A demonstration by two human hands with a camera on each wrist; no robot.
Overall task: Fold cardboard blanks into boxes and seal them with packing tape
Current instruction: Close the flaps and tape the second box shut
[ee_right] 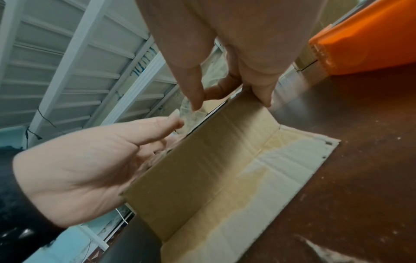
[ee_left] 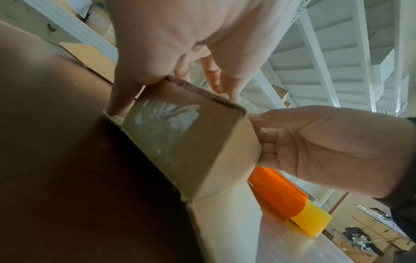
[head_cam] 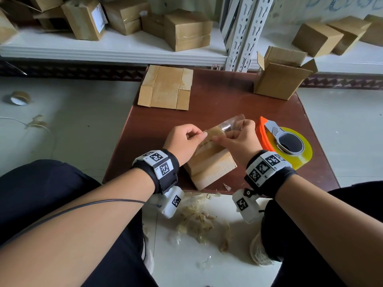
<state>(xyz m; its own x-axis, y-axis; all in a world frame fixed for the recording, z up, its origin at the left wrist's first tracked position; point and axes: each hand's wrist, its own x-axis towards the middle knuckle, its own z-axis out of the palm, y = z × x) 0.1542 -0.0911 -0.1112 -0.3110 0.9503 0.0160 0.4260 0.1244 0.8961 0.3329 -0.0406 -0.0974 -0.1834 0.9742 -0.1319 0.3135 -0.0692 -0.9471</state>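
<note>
Brown table [head_cam: 228, 96], box [head_cam: 211, 166] lying diagonally, hands [head_cam: 182, 139] perhaps peeling tape [head_cam: 226, 126]

Small packing/stockroom: white metal shelving [head_cam: 116, 48] w/ taped boxes [head_cam: 187, 30], flat blanks [head_cam: 165, 88] & tape dispenser [head_cam: 284, 139] on brown counter [head_cam: 228, 96].

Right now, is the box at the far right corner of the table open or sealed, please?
Open: the box stands upright on the table with its top flaps raised and untaped.
</note>
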